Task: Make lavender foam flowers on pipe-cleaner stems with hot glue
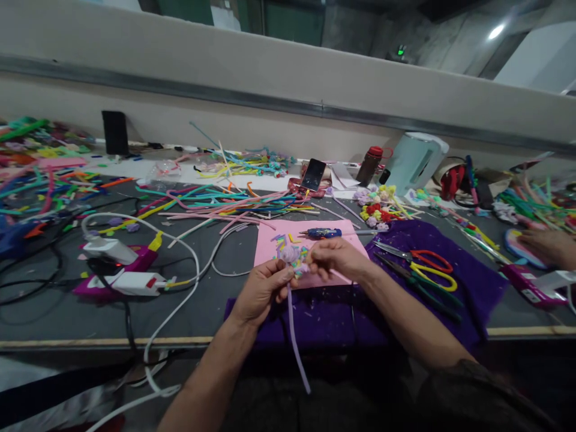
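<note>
Between my two hands is a lilac pipe-cleaner flower (pixel 290 254) with a coiled head, and a long lilac pipe cleaner (pixel 293 336) hangs from it past the table edge. My left hand (pixel 265 283) pinches the flower's base between thumb and fingers. Just to its right, my right hand (pixel 335 259) has its fingers closed near the same piece; what lies in that pinch is too small to make out. Beneath them lies a pink sheet (pixel 265 240) strewn with short coloured cuttings. A blue screwdriver-like tool (pixel 324 233) rests at its far edge.
Red-and-yellow-handled scissors (pixel 416 257) and green-handled pliers (pixel 423 285) lie on a purple cloth (pixel 477 282) to the right. Loose pipe cleaners (pixel 234 201) and finished flowers (pixel 378 207) sit behind. White cables and power strips (pixel 135 282) occupy the left. Another person's hand (pixel 546 246) is far right.
</note>
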Demonstrator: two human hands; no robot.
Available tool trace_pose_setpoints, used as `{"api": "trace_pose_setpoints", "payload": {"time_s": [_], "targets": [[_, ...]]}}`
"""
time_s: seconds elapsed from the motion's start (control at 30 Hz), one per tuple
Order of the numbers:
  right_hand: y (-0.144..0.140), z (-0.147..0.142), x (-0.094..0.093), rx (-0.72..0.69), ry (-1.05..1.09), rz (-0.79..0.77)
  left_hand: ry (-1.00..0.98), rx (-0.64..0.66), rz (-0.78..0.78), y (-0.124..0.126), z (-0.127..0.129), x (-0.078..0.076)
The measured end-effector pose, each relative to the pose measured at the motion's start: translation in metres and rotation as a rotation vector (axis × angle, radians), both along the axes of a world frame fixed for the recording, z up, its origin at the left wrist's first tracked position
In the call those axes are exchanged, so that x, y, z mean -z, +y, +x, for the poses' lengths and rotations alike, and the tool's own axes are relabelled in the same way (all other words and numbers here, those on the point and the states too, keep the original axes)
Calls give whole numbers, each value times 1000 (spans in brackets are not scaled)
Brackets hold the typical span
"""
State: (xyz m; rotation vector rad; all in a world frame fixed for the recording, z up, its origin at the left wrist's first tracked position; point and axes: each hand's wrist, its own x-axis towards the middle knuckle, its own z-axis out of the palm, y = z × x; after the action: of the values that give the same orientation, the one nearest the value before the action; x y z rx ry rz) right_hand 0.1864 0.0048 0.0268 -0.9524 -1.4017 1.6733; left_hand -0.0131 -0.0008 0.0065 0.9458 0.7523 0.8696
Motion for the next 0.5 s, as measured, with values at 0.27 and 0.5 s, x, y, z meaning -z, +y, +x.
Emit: {"api": "trace_pose_setpoints", "payload": {"time_s": [0.27,0.5], "targets": [[23,65,9,556,-1071,240,-10,32,-23,1,-1,-1],[28,61,29,595,-941,150,-44,21,-25,0,-1,0]]}}
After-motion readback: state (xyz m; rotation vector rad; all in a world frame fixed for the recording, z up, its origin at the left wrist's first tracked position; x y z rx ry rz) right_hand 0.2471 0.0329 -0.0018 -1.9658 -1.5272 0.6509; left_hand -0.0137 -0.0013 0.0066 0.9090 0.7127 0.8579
